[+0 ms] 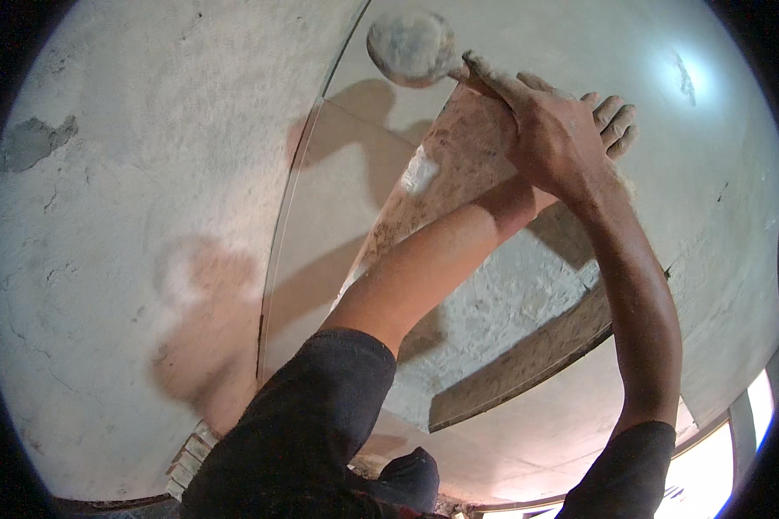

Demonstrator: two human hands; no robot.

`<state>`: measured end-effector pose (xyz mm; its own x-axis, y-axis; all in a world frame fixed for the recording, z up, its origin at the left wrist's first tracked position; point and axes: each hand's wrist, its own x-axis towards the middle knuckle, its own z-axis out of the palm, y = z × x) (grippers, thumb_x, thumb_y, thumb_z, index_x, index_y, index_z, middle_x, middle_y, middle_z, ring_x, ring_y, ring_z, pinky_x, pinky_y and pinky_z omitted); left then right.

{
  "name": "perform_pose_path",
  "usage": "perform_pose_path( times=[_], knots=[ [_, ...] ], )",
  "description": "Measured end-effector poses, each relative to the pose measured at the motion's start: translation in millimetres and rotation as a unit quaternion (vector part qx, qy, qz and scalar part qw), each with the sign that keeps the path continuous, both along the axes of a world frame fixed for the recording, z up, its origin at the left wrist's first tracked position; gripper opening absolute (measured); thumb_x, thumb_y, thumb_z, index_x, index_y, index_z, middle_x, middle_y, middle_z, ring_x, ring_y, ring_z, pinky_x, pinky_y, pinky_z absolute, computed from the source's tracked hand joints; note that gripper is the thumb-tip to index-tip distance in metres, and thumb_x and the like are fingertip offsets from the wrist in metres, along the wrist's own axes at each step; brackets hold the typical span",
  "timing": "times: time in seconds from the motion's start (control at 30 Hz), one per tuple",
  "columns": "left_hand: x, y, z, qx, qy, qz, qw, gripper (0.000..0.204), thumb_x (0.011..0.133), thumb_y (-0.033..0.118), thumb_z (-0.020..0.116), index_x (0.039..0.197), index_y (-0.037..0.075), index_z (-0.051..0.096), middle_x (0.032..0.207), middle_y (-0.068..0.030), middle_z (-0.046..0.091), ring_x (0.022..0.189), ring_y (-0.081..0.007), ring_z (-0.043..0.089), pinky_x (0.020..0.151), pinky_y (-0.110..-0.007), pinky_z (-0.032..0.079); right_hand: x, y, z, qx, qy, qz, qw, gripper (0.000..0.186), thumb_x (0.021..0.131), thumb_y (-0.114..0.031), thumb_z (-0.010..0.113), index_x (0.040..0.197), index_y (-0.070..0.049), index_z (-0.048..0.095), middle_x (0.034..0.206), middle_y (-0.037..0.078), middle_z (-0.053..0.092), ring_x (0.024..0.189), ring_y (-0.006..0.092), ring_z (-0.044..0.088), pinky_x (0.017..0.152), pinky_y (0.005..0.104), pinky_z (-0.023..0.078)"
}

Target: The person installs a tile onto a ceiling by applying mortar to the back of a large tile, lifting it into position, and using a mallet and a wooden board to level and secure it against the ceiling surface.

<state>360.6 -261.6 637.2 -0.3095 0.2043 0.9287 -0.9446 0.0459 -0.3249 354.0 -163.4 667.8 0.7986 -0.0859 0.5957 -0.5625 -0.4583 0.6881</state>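
Note:
My forearms cross high in the view, the right over the left. My right hand (563, 134) is closed round the short handle of a round-headed tool (411, 48). That head is grey, caked and blurred, so its exact kind does not show. Beyond my right wrist, the dusty fingers of my left hand (614, 124) are curled close together; its palm and anything in it are hidden. Beneath the arms lies a recess with brown, rough side faces (446, 164) and a patchy grey plastered inner face (502, 303).
A grey plastered wall (130, 190) with a dark bare patch (36, 143) fills the left, bounded by a long straight edge (277, 251). Stacked bricks (190, 458) stand low at left. A bright opening (701, 476) is at lower right. Light glares at upper right.

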Motion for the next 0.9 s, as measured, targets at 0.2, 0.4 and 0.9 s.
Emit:
perform_pose_path(
  times=[0.2,0.4,0.9],
  knots=[
    [2.6,1.7,-0.4,0.013,-0.014,-0.005,1.0,0.092,0.098,0.067,0.036,0.163,0.004,0.016,0.171,-0.0183,0.013,0.159,-0.037,0.01,0.129,-0.057,0.007,7.4,-5.5,-6.5,0.005,0.025,-0.027,0.999,0.047,0.097,-0.022,0.056,0.144,-0.03,0.055,0.1,0.019,0.07,0.083,0.0435,0.07,0.071,0.0534,0.058],
    [2.3,-6.0,4.9,-0.012,-0.017,0.021,1.0,0.09,0.1,0.066,0.034,0.163,0.003,0.016,0.17,-0.0198,0.016,0.158,-0.0377,0.012,0.129,-0.057,0.007,7.0,-6.3,-6.0,0.0,0.025,0.004,1.0,0.047,0.097,-0.023,0.057,0.143,-0.03,0.055,0.099,0.019,0.07,0.082,0.0427,0.071,0.069,0.053,0.058],
    [9.7,-2.5,2.6,-0.008,-0.034,0.027,0.999,0.079,0.103,0.056,0.035,0.161,0.004,0.022,0.168,-0.0209,0.022,0.157,-0.0372,0.017,0.128,-0.057,0.013,32.3,-5.6,0.0,-0.002,-0.001,0.026,1.0,0.04,0.1,-0.03,0.058,0.139,-0.024,0.061,0.096,0.019,0.072,0.082,0.0423,0.071,0.069,0.0521,0.057]
  ],
)
